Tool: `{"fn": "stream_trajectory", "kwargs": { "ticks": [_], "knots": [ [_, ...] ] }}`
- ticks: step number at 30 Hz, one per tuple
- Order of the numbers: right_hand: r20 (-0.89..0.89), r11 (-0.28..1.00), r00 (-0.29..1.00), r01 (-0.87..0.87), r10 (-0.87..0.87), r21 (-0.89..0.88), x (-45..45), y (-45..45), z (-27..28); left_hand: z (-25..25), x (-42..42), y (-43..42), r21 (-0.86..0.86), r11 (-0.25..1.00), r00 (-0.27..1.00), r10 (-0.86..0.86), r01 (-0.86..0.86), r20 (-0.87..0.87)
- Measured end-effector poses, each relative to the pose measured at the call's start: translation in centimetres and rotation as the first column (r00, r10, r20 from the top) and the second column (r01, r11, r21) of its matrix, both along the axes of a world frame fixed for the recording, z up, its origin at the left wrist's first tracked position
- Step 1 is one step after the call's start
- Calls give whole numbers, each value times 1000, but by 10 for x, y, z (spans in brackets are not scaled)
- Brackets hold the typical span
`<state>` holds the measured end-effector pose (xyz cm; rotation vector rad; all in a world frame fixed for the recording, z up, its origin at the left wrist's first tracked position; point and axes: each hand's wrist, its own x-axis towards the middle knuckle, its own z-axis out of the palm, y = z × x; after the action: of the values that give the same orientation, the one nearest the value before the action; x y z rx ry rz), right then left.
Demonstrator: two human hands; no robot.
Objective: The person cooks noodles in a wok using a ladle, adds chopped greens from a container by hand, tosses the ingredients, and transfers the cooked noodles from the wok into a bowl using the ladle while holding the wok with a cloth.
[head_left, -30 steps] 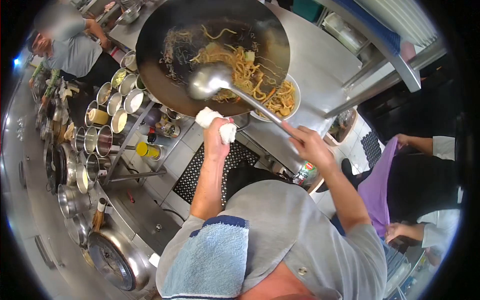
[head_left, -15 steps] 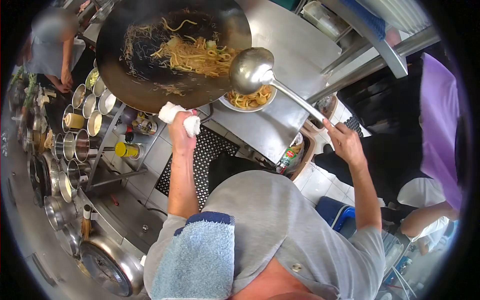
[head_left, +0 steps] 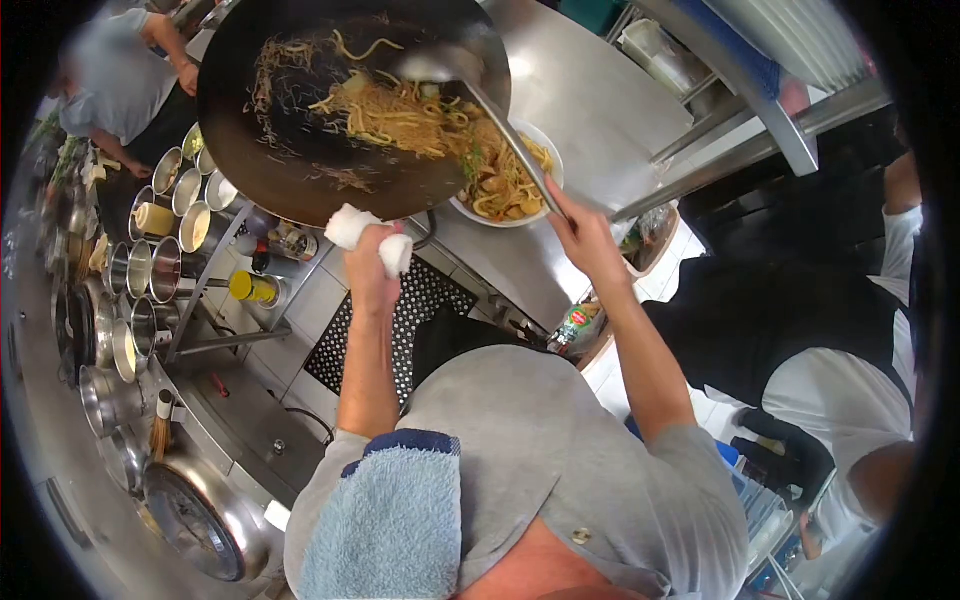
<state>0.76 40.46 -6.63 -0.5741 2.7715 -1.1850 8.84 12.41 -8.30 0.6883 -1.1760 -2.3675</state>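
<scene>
My left hand [head_left: 372, 262] is closed around a white cloth [head_left: 352, 226] at the near rim of a big dark wok [head_left: 265, 180]; the handle under the cloth is hidden. In the wok lie fried noodles [head_left: 400, 120], with thin strands stuck to its far and left sides. My right hand [head_left: 588, 238] grips the long handle of a metal ladle [head_left: 515, 145]. The ladle's bowl, blurred, is inside the wok above the noodles. Below the wok's right rim, a white bowl [head_left: 556, 170] on the steel counter holds a heap of noodles.
The steel counter [head_left: 590, 90] runs beneath the wok and bowl. Several metal containers [head_left: 140, 265] stand on the left, with a yellow-lidded jar [head_left: 252, 288] nearby. A metal shelf frame [head_left: 740, 85] is at upper right. Another person [head_left: 125, 80] stands upper left, one more [head_left: 830, 370] at right.
My right hand has moved up and left, carrying the ladle from above the bowl into the wok. More of the noodle bowl shows. The person at right has come closer.
</scene>
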Motion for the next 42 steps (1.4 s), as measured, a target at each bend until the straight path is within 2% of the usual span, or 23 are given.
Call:
{"fn": "stream_trajectory", "kwargs": {
  "ticks": [1,3,9,12,13,17,18,20,21,22,24,26,30,34,38,39,40,42],
  "knots": [
    [-98,998,994,-46,40,-52,7,14,-16,-2,-2,2,25,1000,1000,10,-10,4],
    [-117,983,990,-59,81,176,32,44,-10,-6,-5,3,45,999,1000,13,-12,-10],
    [-109,972,994,5,21,234,74,96,-2,-16,-29,0,17,1000,999,4,-3,-51],
    [-143,982,989,3,24,186,84,106,-14,-24,-41,-3,-2,1000,997,2,-2,-83],
    [-57,984,998,20,-9,179,89,107,-14,-25,-43,-2,1,1000,996,11,-11,-86],
    [-146,988,989,28,-6,149,105,106,-11,-19,-46,-2,-15,1000,993,17,-19,-113],
    [-147,997,989,25,-13,78,103,101,-11,-18,-45,-3,-26,1000,993,8,-12,-122],
    [-142,997,989,26,-36,-68,96,83,-11,-20,-44,-4,-30,1000,992,2,-6,-125],
    [-9,989,996,89,-90,-117,82,69,-13,-20,-44,-4,-34,999,992,-4,0,-128],
    [1,994,995,96,-96,43,65,48,-1,-19,-43,-3,-35,999,994,-11,7,-109],
    [-13,994,998,66,-68,-91,43,0,13,-16,-41,-2,-37,999,997,-20,18,-70],
    [-46,989,999,-30,23,-142,36,-10,-1,-10,-38,1,-25,1000,996,-18,16,-92],
    [-161,975,984,-45,81,219,56,43,-19,-8,-36,2,-9,1000,993,-20,19,-117],
    [-267,965,958,-37,108,259,63,95,-9,-8,-34,0,-9,1000,995,-20,19,-99],
    [-224,957,970,-24,92,289,73,117,-2,-18,-37,-4,-6,1000,997,-19,19,-72],
    [-214,953,974,-7,75,304,77,121,-4,-19,-38,-4,-7,1000,993,-17,17,-113],
    [-266,961,960,-10,86,276,81,126,-11,-19,-41,-5,-14,1000,993,-23,21,-115],
    [-201,964,979,21,34,264,94,133,-14,-21,-40,-7,-23,999,994,-33,31,-108]
  ]
}}
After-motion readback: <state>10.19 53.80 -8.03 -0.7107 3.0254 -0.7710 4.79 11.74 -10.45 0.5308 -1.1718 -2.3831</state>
